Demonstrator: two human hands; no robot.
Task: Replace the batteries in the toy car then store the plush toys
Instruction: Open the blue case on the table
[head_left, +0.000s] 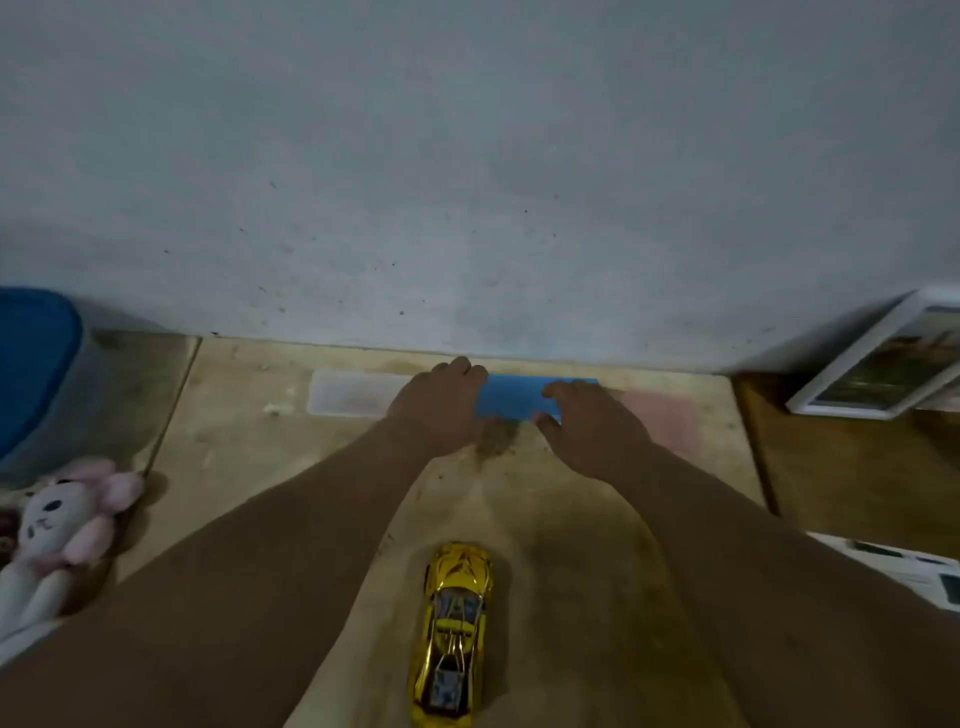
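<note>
Toy car (454, 631), gold and yellow with a shiny body, sits on the near middle of the floor (571, 545), nose pointing away toward the wall, between the person's two outstretched forearms and touched by neither. At the far edge of the floor, against the wall (467, 156), three flat boxes lie in a row: a translucent white box (350, 397) on the left, a blue box (511, 397) in the middle and a pale pink box (662, 415) on the right. What any of them holds cannot be told, as the view is blurred. The left hand (441, 402) rests over the left end of the blue box with fingers bent down toward the wall side; whether it truly grips cannot be told. The right hand (587, 421) lies on the right end of the same box, fingers spread on its top and thumb at its near edge, loosely curved rather than clenched. A pink and white plush rabbit (57, 525) lies at the near left on the floor. Behind it, at the far left, stands a clear storage bin (104, 395) with a blue lid (34, 358); its contents are not visible. The floor is worn beige, stained and gritty. At the right, a white-framed picture (883, 364) leans beside a brown wooden surface (841, 467), with printed papers (904, 566) nearer.
</note>
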